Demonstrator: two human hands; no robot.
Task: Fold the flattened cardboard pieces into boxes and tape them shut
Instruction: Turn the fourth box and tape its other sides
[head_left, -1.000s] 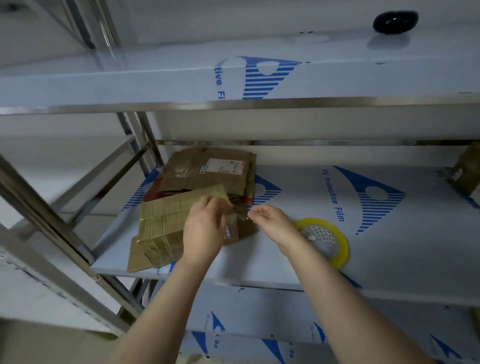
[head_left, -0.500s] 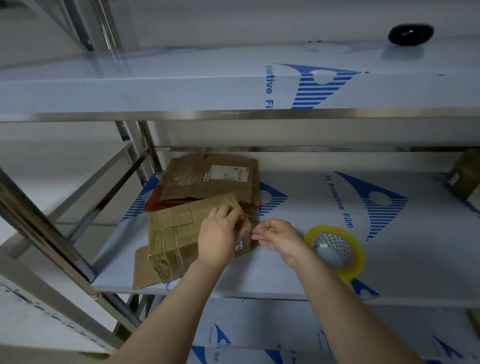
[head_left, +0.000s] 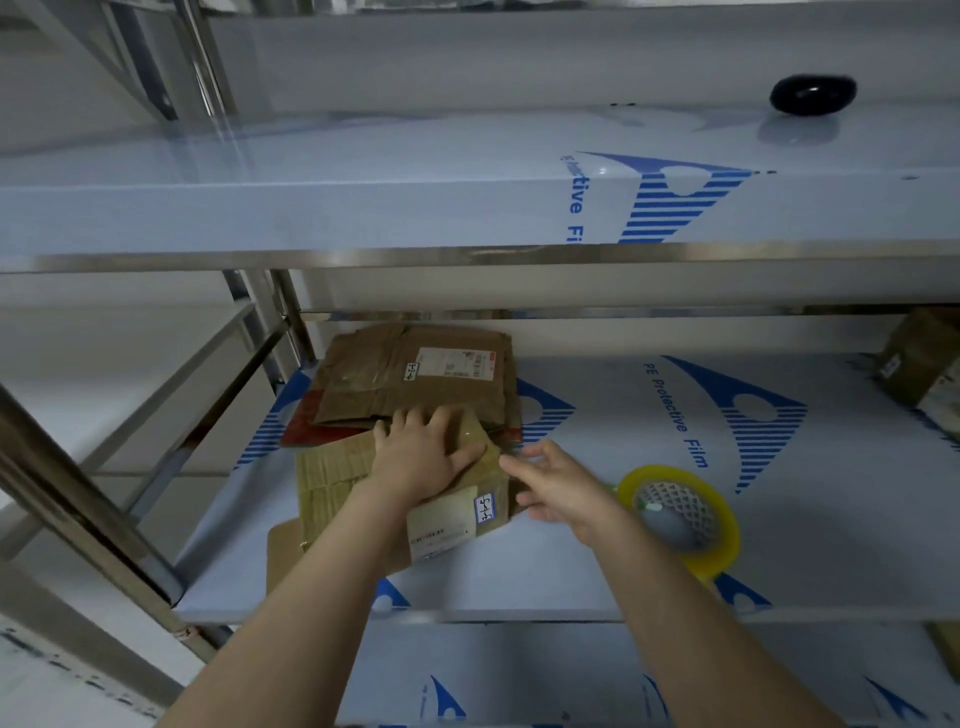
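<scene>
A small brown cardboard box (head_left: 332, 483) lies on the middle shelf (head_left: 519, 587), its top striped with clear tape and a white label on its near side. My left hand (head_left: 421, 454) lies flat on the box top, fingers spread, pressing it down. My right hand (head_left: 558, 483) is at the box's right end, fingers loosely extended and touching the edge there. A yellow roll of tape (head_left: 680, 519) lies flat on the shelf just right of my right hand. Behind the box sits a stack of flattened cardboard pieces (head_left: 415, 384), the top one with a shipping label.
A steel shelf covered in blue-printed protective film runs above (head_left: 467, 208), with a black rounded object (head_left: 813, 93) on it. Another cardboard box (head_left: 919, 364) stands at the far right of the middle shelf. Steel uprights (head_left: 78, 509) stand at the left.
My left hand went from pinching at the box's right corner to lying flat on its top. My right hand let go of its pinch and opened beside the box end.
</scene>
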